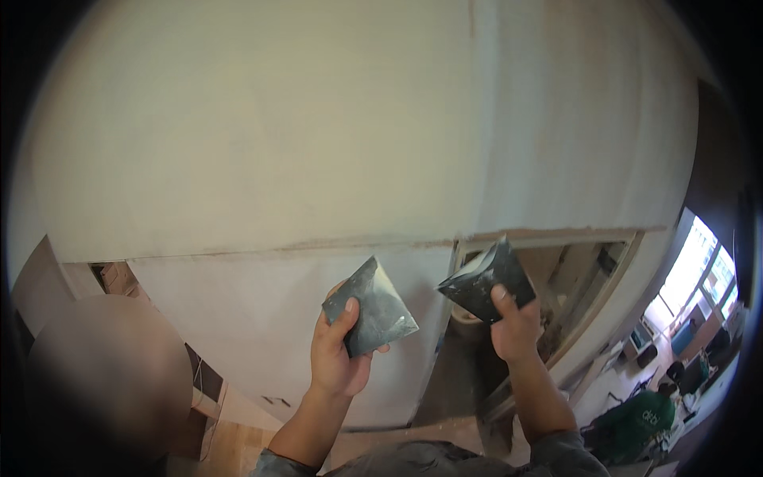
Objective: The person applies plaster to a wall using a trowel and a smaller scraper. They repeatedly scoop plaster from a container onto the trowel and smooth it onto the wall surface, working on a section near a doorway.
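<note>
My left hand (338, 356) grips a square grey-green sheet (373, 310), perhaps sandpaper, marked with pale dust, with my thumb across its face. My right hand (515, 330) holds a darker, similar square sheet (483, 280), folded, with a pale upper edge and my thumb on its front. Both sheets are held up in front of a pale wall (302, 135), apart from each other. A brownish horizontal seam runs across the wall above them.
A framed opening (556, 270) stands beyond my right hand. At far right, a person in a green shirt (636, 421) is among furniture near bright windows (683, 262). A blurred round area (111, 374) hides the lower left, beside a wooden floor (238, 445).
</note>
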Motion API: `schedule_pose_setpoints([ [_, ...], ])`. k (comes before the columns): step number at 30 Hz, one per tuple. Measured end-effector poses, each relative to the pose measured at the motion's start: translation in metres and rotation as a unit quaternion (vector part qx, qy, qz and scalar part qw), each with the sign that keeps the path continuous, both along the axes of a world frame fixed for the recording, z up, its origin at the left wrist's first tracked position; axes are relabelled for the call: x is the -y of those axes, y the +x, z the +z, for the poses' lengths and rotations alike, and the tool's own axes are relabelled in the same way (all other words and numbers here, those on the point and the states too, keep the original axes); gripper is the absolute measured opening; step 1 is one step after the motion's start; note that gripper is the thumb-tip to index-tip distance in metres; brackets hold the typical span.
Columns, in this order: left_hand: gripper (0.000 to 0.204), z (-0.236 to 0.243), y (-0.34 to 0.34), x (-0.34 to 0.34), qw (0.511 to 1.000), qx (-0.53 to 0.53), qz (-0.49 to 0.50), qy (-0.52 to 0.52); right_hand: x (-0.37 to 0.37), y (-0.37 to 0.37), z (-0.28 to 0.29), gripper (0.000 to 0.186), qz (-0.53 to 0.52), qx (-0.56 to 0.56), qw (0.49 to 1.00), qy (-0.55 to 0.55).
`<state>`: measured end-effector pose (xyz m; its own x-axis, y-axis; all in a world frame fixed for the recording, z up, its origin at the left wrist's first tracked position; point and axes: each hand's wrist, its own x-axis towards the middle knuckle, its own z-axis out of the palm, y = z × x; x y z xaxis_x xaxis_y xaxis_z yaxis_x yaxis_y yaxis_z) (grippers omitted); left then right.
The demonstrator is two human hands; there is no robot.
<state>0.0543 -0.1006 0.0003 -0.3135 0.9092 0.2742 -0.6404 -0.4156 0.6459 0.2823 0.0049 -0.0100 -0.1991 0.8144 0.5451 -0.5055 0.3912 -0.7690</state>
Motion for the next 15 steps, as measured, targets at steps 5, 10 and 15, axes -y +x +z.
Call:
schedule_pose_setpoints([
  [5,0.039,-0.011,0.013,0.005,0.981,-0.006,-0.190,-0.048,-0.022,-0.043,-0.021,0.040,0.345,-0.237,0.894,-0.161],
  [10,0.040,-0.023,0.023,0.013,0.962,0.039,-0.260,-0.076,-0.012,-0.059,-0.044,0.058,0.362,-0.053,0.922,-0.130],
  [15,0.040,-0.022,-0.005,0.020,0.984,-0.027,-0.178,-0.013,-0.003,-0.012,-0.062,0.061,0.285,0.162,0.936,-0.126],
])
